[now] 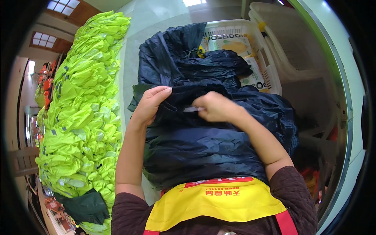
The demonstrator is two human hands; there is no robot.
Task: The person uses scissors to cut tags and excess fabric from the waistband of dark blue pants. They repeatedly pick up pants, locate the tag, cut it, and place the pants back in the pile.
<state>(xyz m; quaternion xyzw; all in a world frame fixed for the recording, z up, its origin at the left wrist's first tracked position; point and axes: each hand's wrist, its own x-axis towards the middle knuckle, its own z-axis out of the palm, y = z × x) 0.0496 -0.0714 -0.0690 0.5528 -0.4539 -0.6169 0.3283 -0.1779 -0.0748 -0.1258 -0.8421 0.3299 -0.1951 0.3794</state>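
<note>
Garment: a dark navy jacket (203,145) of thin, shiny fabric lies bunched under both your hands, directly beneath your fingertips and spreading back toward your apron.
Tag: a small pale strip (192,109) sits between your two hands, at the tips of your right fingers.
Right hand: your right hand (215,106) is curled narrow, fingers pinched together on the pale strip; whether the fabric is also caught in the pinch cannot be told.
Left hand: your left hand (150,103) rests flat on the jacket, fingers extended and close together, thumb tucked against the cloth, gripping nothing visible.
Beyond the fingertips: more dark navy garments (184,55) are heaped, spilling into a white plastic crate (270,74) that also holds printed packets (239,47).
Left of your left hand: a long pile of fluorescent yellow vests (86,98) runs alongside, well apart from the fingers.
Nearest you: a yellow apron (215,201) with red straps.
</note>
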